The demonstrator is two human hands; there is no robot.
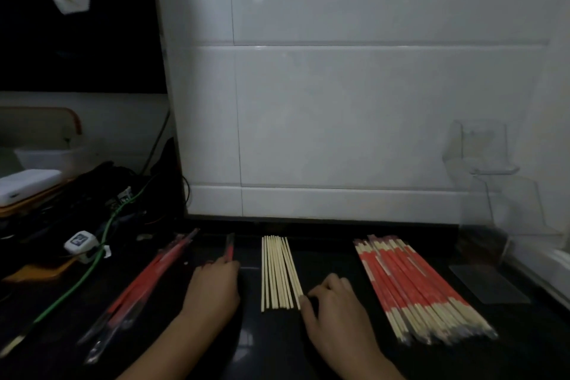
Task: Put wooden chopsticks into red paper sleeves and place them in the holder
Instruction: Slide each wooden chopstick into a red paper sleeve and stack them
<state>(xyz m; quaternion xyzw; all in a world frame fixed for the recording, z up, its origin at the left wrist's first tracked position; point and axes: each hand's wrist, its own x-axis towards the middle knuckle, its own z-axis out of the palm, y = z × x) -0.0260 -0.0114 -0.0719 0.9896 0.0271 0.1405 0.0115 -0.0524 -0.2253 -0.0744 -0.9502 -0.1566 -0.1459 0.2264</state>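
**A:** Wooden chopsticks, bare ones (279,271), lie in a neat row mid-counter, running front to back. Right hand (334,311) sits at the row's near right end, fingers curled, tips on the outermost stick. Looks like it's picking one; can't tell if it's lifted yet.

**B:** Left?

**A:** Left hand (214,282) is just left of the row, fingers closed on a single red sleeve (229,246) pointing toward the back edge.

**B:** So step = load a stick into that sleeve.

**A:** My read, yes. Next move needs the stick tip lined up with the sleeve mouth, then slid in straight. Thin paper, so likely to buckle if it goes in skewed.

**B:** Stock?

**A:** Empty sleeves (145,284) lie in a diagonal pile toward the left edge. Finished sleeved pairs (416,287) are fanned out on the right side, well apart from the bare row.

**B:** Holder?

**A:** Clear acrylic holder (481,151) on the tiled wall (339,102), far right corner. Looks empty, though it's dim and transparent.
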